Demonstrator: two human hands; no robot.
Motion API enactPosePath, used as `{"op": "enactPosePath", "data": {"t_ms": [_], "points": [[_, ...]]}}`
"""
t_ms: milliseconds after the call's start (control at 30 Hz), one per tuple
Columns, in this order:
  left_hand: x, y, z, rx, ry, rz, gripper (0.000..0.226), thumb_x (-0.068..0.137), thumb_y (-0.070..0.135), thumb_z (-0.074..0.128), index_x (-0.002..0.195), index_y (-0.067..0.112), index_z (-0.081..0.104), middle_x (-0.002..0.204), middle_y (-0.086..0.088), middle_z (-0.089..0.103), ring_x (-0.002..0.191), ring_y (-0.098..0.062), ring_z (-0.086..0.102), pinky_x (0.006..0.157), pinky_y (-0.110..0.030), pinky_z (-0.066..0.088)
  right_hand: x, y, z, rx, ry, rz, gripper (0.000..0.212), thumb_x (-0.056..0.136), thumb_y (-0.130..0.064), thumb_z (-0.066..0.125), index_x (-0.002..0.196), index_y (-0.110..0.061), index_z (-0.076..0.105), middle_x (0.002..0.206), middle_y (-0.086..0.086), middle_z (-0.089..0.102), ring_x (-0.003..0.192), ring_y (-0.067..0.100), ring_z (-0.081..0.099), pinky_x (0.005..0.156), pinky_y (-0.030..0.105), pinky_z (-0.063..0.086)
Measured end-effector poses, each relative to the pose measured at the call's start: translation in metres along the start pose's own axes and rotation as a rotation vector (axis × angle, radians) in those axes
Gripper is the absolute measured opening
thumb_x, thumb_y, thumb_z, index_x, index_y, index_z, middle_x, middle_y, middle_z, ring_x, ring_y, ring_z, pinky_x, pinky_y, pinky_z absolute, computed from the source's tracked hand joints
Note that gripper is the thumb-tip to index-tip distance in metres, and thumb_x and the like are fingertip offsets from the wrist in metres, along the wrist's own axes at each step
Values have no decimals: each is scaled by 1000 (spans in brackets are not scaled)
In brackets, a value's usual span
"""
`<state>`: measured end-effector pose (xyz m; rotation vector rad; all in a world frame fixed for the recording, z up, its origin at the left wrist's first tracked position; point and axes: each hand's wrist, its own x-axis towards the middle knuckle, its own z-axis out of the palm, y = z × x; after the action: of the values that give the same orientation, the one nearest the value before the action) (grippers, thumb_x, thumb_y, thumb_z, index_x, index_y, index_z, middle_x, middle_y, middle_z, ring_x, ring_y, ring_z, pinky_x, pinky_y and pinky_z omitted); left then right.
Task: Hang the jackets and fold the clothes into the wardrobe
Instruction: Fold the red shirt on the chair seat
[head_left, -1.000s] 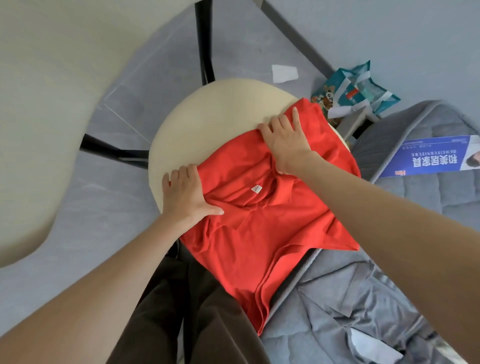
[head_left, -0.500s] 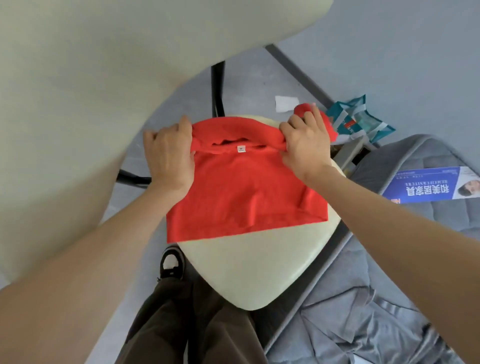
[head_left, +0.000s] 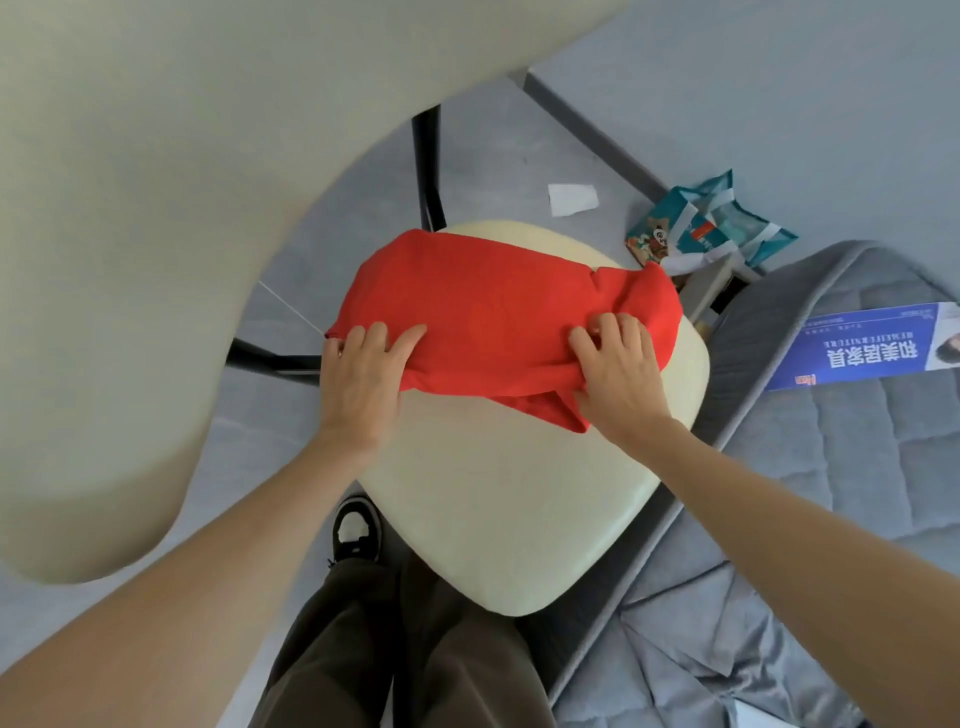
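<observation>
While the red shirt (head_left: 493, 317) crosses the seat (head_left: 493, 519) (folded), left hand (head_left: 361, 379) presses one end flat — right hand (head_left: 618, 379) pinches the other.

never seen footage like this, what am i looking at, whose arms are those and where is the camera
No machine here. A person wears a wide-angle camera on the head, looking down, so both bare arms are their own. The left hand presses on one end of a folded red garment; the right hand grips the other end with curled fingers. The garment lies on a cream chair seat. To the right is a grey mattress with a blue leaflet on it, and snack packets lie beyond.
</observation>
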<state>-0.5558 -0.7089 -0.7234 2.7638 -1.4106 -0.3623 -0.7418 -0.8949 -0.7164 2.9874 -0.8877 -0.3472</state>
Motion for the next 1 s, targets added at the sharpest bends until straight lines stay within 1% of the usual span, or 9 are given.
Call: {"op": "enactPosePath", "data": {"t_ms": [100, 167, 267, 467, 700, 800, 867, 900, 1000], "points": [[10, 1, -1, 51, -63, 13, 79, 81, 19, 69, 148, 34, 30, 121, -11, 42, 108, -30, 42, 92, -45, 36, 4, -3, 1, 89, -219, 69, 72, 80, -32, 64, 144, -28, 32, 140, 18, 32, 130, 40, 32, 108, 55, 29], [17, 8, 4, 64, -166, 29, 90, 80, 38, 71, 150, 42, 14, 147, -17, 21, 131, -39, 27, 104, -57, 29, 8, -9, 1, 141, -323, 113, 89, 78, -46, 67, 149, -40, 15, 152, 17, 13, 139, 42, 18, 108, 61, 28], [29, 17, 18, 77, -298, 60, 92, 84, 55, 60, 146, 49, -8, 158, -17, -5, 142, -48, 6, 107, -68, 13, 10, -18, 9, 175, -396, 165, 95, 75, -57, 70, 148, -46, 11, 158, 12, -3, 142, 46, 7, 106, 65, 29], [34, 17, 28, 103, -314, 65, 84, 89, 41, 58, 148, 48, -2, 154, -17, 22, 137, -43, 26, 107, -69, 11, 5, -15, 24, 202, -215, 240, 67, 80, -37, 73, 135, -43, 37, 154, 4, 18, 131, 37, 26, 96, 56, 40], [-4, 40, 32, 201, -346, 183, 94, 84, 55, 59, 148, 44, -9, 151, -17, 27, 134, -41, 33, 108, -69, 8, -40, 0, 27, 236, -246, 296, 57, 79, -16, 62, 127, -41, 45, 153, -2, 20, 123, 34, 31, 88, 48, 42], [-28, 54, 36, 278, -213, 367, 79, 89, 23, 57, 151, 38, 9, 123, -12, 55, 100, -30, 59, 111, -63, 19, -72, 8, 23, 230, -289, 354, 56, 76, -10, 57, 123, -38, 48, 152, -3, 24, 118, 33, 35, 88, 46, 43], [-29, 60, 31, 291, -227, 435, 71, 90, 16, 52, 150, 36, 18, 109, -6, 59, 86, -24, 62, 112, -54, 26, -88, 13, 19, 223, -295, 371, 55, 75, -9, 55, 123, -35, 48, 149, -2, 30, 113, 32, 42, 86, 43, 44], [-26, 62, 25, 267, -266, 430, 68, 90, 22, 52, 149, 37, 22, 110, -3, 59, 88, -23, 62, 109, -46, 31, -93, 16, 17, 226, -285, 372, 55, 74, -9, 55, 123, -33, 48, 146, -1, 35, 110, 31, 46, 84, 42, 44], [-6, 66, -6, 56, -215, 327, 61, 78, 26, 64, 136, 33, 47, 100, -1, 64, 86, -26, 64, 73, -33, 43, -95, 24, 3, 251, -208, 365, 55, 75, -10, 56, 126, -28, 50, 131, -1, 51, 105, 30, 56, 82, 39, 45]]}}
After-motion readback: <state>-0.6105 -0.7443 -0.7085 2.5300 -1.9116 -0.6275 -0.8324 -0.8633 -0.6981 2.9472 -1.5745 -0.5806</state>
